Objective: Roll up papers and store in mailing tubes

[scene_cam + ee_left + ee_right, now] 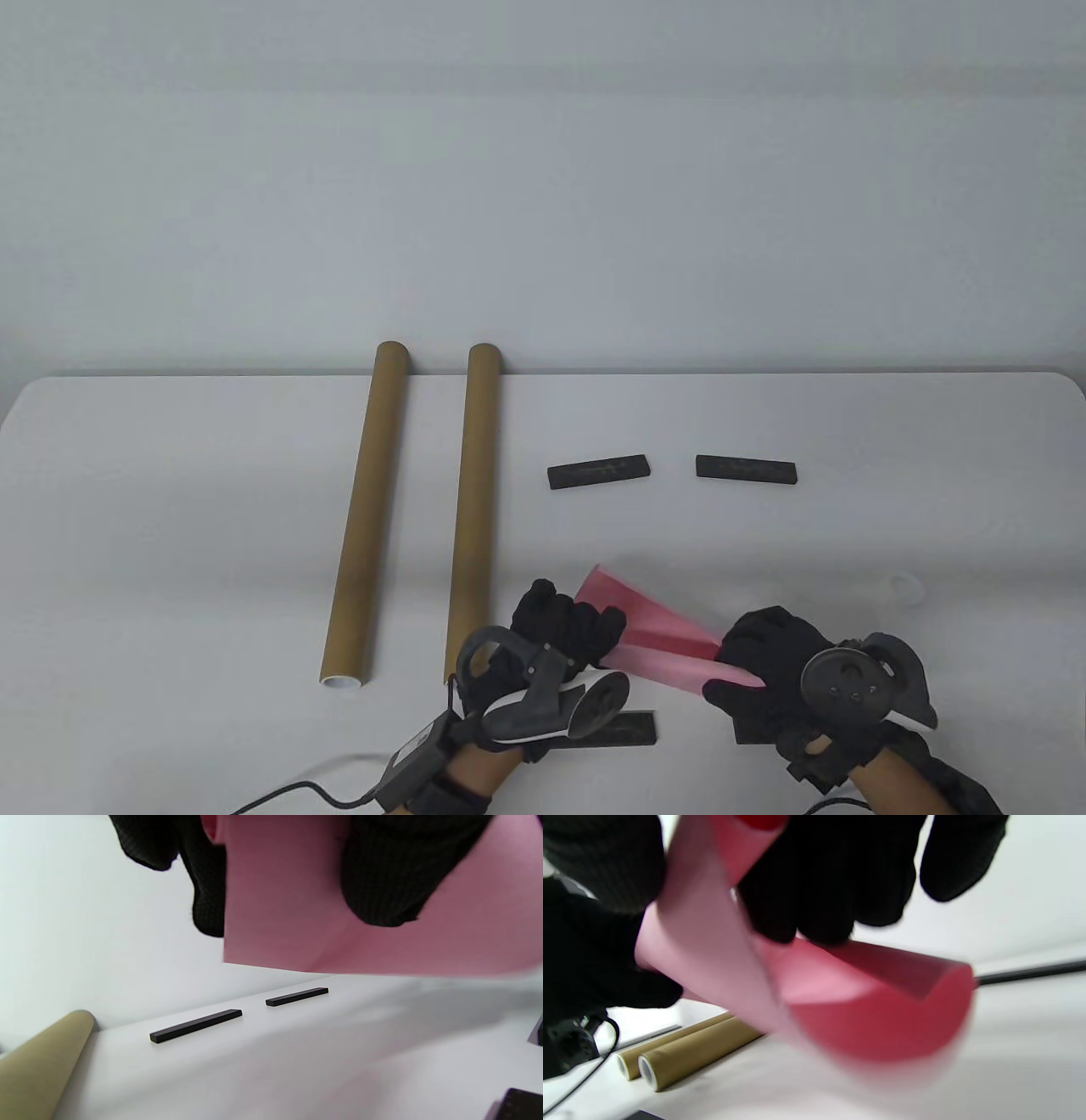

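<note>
Gripping a loosely rolled pink paper [657, 637] between them, both hands hover low over the white table [848, 543]. The left hand [564, 628] curls its fingers [382, 878] around the roll's wider end; the right hand [768, 658] clasps the narrower end. Two brown mailing tubes [471, 509] lie left of the paper, two black bars [598, 471] beyond it. Markings on those bars are unreadable.

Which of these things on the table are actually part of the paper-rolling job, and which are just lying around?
Part of the job:
pink paper, held by left hand and right hand
left tube
right tube

Lying about:
two far black bars
near black bar
small white cap
</note>
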Demonstrator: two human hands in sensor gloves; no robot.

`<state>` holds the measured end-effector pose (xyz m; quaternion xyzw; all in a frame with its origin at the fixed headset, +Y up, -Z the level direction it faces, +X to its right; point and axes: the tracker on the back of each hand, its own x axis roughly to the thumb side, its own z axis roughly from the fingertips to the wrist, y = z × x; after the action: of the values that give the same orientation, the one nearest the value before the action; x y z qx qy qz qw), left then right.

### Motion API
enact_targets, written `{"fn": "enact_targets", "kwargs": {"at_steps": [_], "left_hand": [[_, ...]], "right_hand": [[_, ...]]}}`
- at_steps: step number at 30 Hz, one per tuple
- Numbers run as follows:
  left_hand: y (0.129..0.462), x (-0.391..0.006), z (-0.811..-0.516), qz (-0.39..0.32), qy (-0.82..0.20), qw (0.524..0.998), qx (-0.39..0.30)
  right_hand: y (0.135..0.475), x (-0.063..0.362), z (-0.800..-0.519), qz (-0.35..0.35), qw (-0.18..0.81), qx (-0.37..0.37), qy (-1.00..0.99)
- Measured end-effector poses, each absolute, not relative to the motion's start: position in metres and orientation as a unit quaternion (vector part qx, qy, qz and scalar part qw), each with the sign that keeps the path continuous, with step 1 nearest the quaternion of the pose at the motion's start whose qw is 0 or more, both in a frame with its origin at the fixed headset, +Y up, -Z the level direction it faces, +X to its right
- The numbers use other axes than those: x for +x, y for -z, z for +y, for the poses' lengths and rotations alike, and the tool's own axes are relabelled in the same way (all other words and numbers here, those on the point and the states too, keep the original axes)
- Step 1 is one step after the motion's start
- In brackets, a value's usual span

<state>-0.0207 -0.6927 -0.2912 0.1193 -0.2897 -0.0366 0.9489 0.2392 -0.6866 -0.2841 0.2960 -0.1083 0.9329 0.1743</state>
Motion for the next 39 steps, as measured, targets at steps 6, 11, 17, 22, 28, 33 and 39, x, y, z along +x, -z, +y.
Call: {"fn": "enact_targets", "kwargs": {"at_steps": [6, 11, 17, 22, 28, 33, 39], "left_hand": [[0.296, -0.023, -0.694, -0.284, 0.009, 0.954, 0.094], [0.292, -0.021, -0.694, -0.295, 0.032, 0.948, 0.116], [0.29, -0.02, -0.692, -0.295, 0.039, 0.946, 0.13], [0.295, -0.024, -0.692, -0.289, 0.008, 0.952, 0.1], [0.293, -0.022, -0.694, -0.291, 0.024, 0.95, 0.109], [0.29, -0.02, -0.691, -0.298, 0.043, 0.944, 0.133], [0.294, -0.025, -0.691, -0.285, 0.017, 0.952, 0.111]], "right_hand": [[0.278, 0.231, -0.685, -0.139, 0.111, 0.31, -0.934], [0.285, 0.236, -0.687, -0.106, 0.149, 0.298, -0.937], [0.286, 0.238, -0.688, -0.1, 0.174, 0.294, -0.935], [0.277, 0.232, -0.685, -0.144, 0.107, 0.313, -0.933], [0.282, 0.234, -0.687, -0.123, 0.124, 0.302, -0.937], [0.287, 0.239, -0.689, -0.1, 0.169, 0.289, -0.937], [0.28, 0.234, -0.686, -0.133, 0.119, 0.305, -0.936]]}}
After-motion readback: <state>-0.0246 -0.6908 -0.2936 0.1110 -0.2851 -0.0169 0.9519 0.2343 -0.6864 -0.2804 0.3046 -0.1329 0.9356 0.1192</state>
